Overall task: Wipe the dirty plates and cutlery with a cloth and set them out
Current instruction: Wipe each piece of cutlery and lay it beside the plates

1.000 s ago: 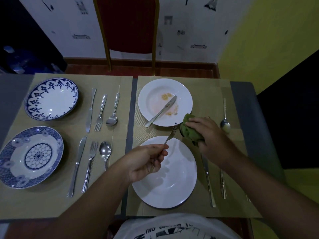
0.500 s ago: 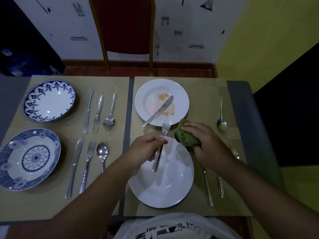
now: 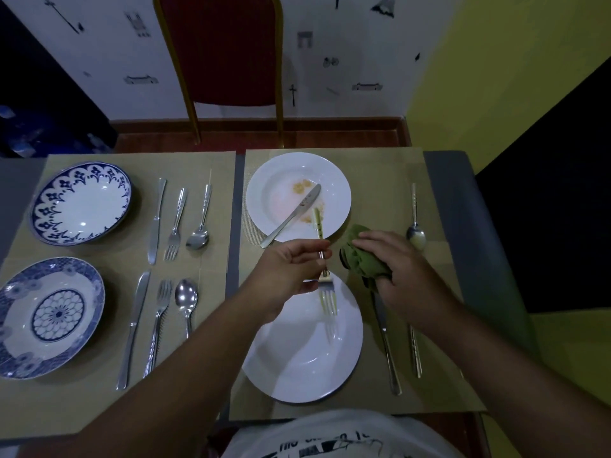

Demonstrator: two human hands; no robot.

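Both hands were busy over the right-hand mats. Fingers of the left hand [image 3: 291, 276] were pinched on the middle of the fork [image 3: 323, 269], and the right hand [image 3: 393, 272] was bunched around the green cloth [image 3: 363, 256], just beside the fork's shaft.

Half a second before, the fork had pointed its tines away from the person; a second before, it had leaned with the tines up toward the cloth. Now it had been flipped end for end: the tines hung down over the near white plate [image 3: 304, 352] and the handle stuck out over the rim of the far white plate [image 3: 297, 196]. The cloth hand had barely shifted.

My reading is that one end had been wiped and the turn exposed the other for the cloth.

Much was left to do. Orange smears and a table knife [image 3: 292, 214] still lay in the far plate, and a spoon [image 3: 415, 226] waited on the mat to the right. On the left of the surface, two blue-patterned plates sat with their cutlery already laid out.
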